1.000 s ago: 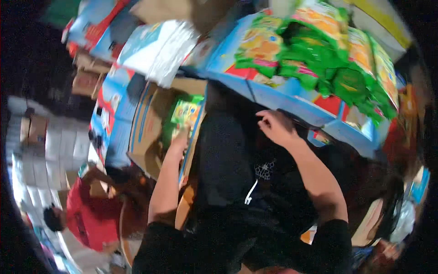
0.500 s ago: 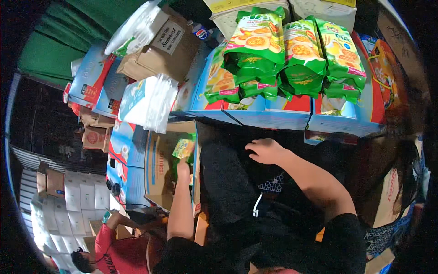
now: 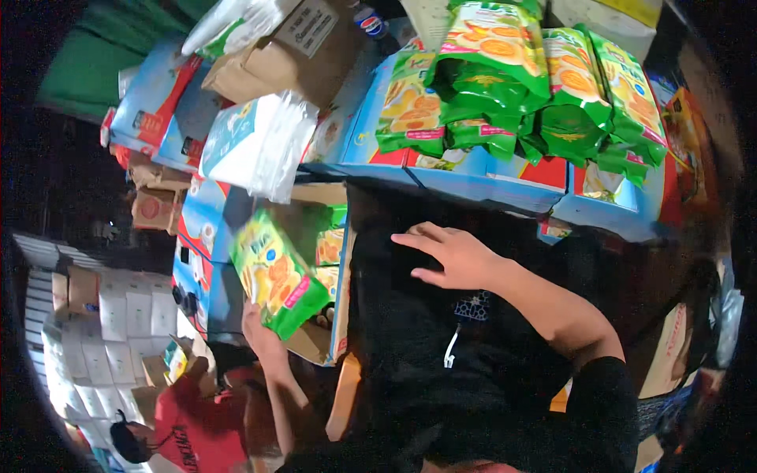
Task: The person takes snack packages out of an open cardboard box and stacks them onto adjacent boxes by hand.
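Note:
My left hand (image 3: 260, 331) grips the lower end of a green and yellow packet of round pastries (image 3: 277, 276). The packet is tilted over an open cardboard box (image 3: 345, 260), and its upper end is smeared by motion. Inside that box more green packets (image 3: 330, 246) show along its right side. My right hand (image 3: 449, 256) hovers above my lap with its fingers apart, holding nothing. Ahead of it, several green pastry packets (image 3: 493, 67) lie stacked on a row of blue and red cartons (image 3: 489, 185).
A stack of clear plastic bags (image 3: 264, 146) lies at the left, beside a brown carton (image 3: 280, 67). Behind stands a dark soda bottle (image 3: 372, 22). At the lower left a person in a red shirt (image 3: 201, 414) works near piled white boxes (image 3: 118, 335).
My left hand has lifted a pastry packet up out of the cardboard box and swung it to the left. My right hand has shifted slightly left, and its fingers have spread. The view has turned.

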Motion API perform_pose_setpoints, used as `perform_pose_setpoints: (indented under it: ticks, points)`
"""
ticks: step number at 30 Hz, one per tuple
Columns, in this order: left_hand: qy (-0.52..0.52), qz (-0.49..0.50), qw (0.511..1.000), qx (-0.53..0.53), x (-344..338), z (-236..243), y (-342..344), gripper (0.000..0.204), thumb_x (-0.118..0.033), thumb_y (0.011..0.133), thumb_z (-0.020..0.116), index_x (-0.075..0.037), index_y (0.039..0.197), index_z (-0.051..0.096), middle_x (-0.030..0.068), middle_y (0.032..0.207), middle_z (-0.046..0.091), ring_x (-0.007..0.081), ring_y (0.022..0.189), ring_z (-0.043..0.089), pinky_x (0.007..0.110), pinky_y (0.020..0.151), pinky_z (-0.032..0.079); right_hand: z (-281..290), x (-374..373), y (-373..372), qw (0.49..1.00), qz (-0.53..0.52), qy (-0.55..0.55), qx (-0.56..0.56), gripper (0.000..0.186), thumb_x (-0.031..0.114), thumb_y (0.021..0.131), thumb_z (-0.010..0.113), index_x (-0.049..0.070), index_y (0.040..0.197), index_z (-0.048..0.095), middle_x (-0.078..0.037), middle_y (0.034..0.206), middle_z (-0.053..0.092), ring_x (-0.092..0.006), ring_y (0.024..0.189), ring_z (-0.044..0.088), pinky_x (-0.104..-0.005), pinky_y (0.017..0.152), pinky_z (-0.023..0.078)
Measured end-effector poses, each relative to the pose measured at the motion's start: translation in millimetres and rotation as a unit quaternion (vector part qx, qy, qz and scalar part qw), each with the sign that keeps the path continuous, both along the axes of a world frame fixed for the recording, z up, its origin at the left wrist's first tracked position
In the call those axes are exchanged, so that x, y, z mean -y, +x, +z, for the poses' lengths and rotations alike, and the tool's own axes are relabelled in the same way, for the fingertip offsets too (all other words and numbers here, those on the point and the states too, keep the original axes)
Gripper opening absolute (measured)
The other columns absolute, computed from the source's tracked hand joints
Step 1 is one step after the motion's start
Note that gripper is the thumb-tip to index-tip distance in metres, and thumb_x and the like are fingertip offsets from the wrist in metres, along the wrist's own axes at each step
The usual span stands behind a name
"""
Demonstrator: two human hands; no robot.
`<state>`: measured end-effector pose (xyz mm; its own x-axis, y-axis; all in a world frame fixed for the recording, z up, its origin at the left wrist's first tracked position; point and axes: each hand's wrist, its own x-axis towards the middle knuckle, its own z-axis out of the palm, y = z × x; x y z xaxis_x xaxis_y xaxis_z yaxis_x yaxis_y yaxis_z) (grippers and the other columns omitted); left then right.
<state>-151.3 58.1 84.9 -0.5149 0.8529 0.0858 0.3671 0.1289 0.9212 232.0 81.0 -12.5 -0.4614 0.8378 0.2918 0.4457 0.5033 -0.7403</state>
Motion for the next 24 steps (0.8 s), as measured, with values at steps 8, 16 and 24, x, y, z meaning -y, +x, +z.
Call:
perform_pose_setpoints:
  ticks: [8,16,24]
  points:
    - [0.011,-0.388,0.914,-0.118,-32.5,29.8,84.7,0.025,-0.016,0.107,0.051,0.005,0.119,0.057,0.0154,0.106,0.061,0.0266,0.099,0.06,0.036,0.093,0.045,17.9,26.2,-31.0,0.962,0.047,-0.011,-0.268,0.101,0.04,0.089,0.076,0.001,0.162,0.019,-0.031,0.153,0.033,-0.0434,0.138,0.044,-0.0462,0.112,0.039]
    - [0.066,-0.434,0.897,-0.053,-104.8,19.9,131.0,0.027,-0.027,0.11,0.05,0.0,0.109,0.056,0.0157,0.09,0.057,0.0274,0.085,0.057,0.036,0.083,0.047,48.1,4.2,-27.7,0.901,-0.036,-0.064,-0.428,0.097,0.029,0.101,0.062,-0.001,0.164,-0.005,-0.022,0.169,0.018,-0.0277,0.147,0.037,-0.0398,0.117,0.033]
    - [-0.044,-0.445,0.891,-0.08,-126.7,17.4,131.7,0.04,-0.03,0.112,0.046,0.004,0.131,0.056,0.0086,0.123,0.063,0.0124,0.116,0.054,0.029,0.105,0.04,42.3,-11.6,-37.9,0.919,-0.047,-0.053,-0.389,0.078,0.005,0.103,0.047,0.0,0.164,-0.001,-0.02,0.171,0.015,-0.0263,0.151,0.03,-0.0382,0.119,0.032]
